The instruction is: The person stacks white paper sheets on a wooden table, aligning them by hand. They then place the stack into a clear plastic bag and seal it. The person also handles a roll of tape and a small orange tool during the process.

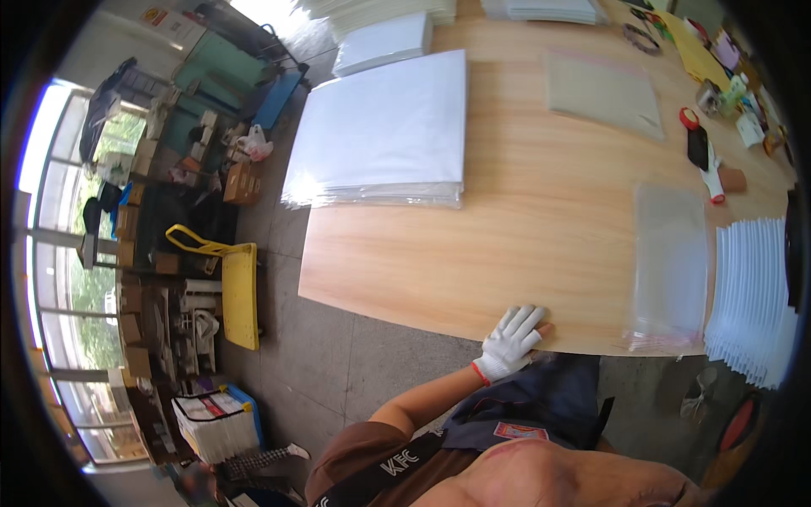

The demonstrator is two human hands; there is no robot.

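My left hand (pixel 513 338) wears a white knit glove with a red cuff, and a bare digit shows beside the white fingers. It lies on the near edge of the wooden table (pixel 524 245) with its fingers stretched out, holding nothing. My right hand is out of the picture. To the right of my left hand, a stack of clear plastic bags (pixel 670 262) reaches the near edge. Farther off to the left sits a thick stack of white sheets (pixel 380 127) with clear film along its front edge. Another flat clear bag (pixel 604 91) rests toward the back.
White ridged layers (pixel 752 296) are piled at the right. A black and red object (pixel 696 144), bottles (pixel 737 84) and other small items lie along the right side. On the floor at left stand a yellow cart (pixel 240 291), shelves with boxes and a white container (pixel 218 422).
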